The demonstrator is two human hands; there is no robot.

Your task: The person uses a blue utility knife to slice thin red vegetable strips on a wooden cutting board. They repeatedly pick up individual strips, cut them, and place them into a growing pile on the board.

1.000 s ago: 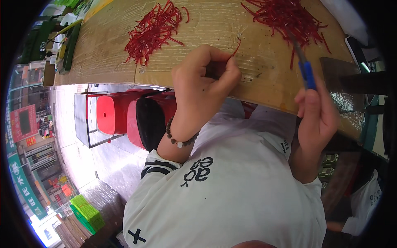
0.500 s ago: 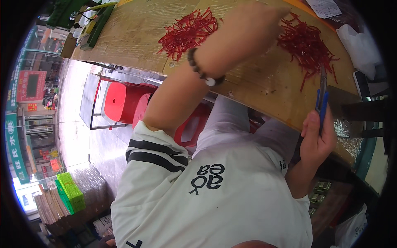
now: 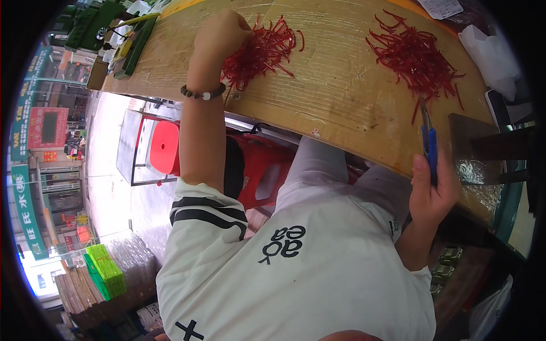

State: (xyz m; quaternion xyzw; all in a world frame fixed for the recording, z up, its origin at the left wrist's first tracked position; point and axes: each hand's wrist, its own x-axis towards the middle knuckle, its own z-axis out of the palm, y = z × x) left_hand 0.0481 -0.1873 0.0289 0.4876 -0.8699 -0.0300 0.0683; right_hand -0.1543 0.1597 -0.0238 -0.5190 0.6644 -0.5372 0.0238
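Two loose heaps of thin, shiny red strips lie on the wooden table. At the left heap [image 3: 263, 52] is my left hand [image 3: 223, 35], with a beaded bracelet on its wrist. Its fingers are curled in at the heap's left edge; what they pinch, if anything, is hidden. My right hand [image 3: 435, 190] is closed around a blue-handled hand tool with narrow metal jaws [image 3: 430, 149], like pliers or snips. The jaws point away from me, their tips by the near edge of the right heap [image 3: 410, 57].
The table [image 3: 335, 96] has its near edge against my lap. A green machine [image 3: 96, 25] stands at the far left. White plastic bags [image 3: 489, 59] and a paper slip [image 3: 441, 8] are at the right. Red stools [image 3: 261, 176] stand below the table's left side.
My left hand has moved left, from beside the right heap to the left heap. My right hand and the tool have shifted slightly left and toward me.
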